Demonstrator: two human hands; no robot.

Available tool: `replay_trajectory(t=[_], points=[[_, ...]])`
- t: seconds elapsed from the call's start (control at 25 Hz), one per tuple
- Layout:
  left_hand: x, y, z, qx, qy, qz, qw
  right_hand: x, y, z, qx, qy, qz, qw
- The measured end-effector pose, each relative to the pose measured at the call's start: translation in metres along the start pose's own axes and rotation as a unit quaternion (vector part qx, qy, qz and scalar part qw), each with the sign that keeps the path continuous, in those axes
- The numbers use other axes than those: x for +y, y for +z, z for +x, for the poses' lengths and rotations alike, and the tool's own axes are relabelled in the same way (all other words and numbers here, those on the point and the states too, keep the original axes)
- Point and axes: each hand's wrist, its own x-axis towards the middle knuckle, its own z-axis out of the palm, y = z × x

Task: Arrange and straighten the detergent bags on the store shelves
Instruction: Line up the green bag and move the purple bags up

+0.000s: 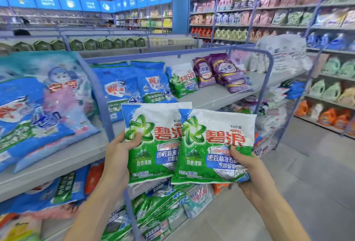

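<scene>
Two green-and-white detergent bags are held side by side in front of the shelf unit. My left hand (119,156) grips the left bag (151,144) at its left edge, thumb on the front. My right hand (247,169) grips the right bag (213,146) at its lower right corner, and this bag overlaps the left one. A third bag of the same kind (183,82) leans upright on the grey top shelf (217,96), between blue bags (134,85) and purple bags (224,71).
Large blue and pale bags (38,104) lie slanted on the shelf section to the left, behind a blue metal divider post (101,104). More green bags (159,204) fill the lower shelf. Across the grey-floored aisle (299,183) stands a wall of bottles and pouches.
</scene>
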Motion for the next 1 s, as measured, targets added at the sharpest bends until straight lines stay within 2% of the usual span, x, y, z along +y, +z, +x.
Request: replay_trajectory(t=[0.16,0.44,0.64,1.0], points=[[-0.025,0.057,0.047,-0.003,0.002,-0.010,1.000,-0.017,-0.042,0.060,-0.002,0.009,0.012,1.000],[-0.061,0.159,0.175,0.024,0.011,-0.007,1.000,-0.070,-0.089,0.216,0.002,0.022,-0.025,0.999],[-0.078,0.210,0.257,0.077,-0.006,-0.006,0.997,-0.104,-0.102,0.324,-0.037,0.046,-0.020,0.998],[-0.106,0.264,0.389,0.177,0.017,-0.003,0.984,-0.131,-0.098,0.491,-0.116,0.119,-0.038,0.985]])
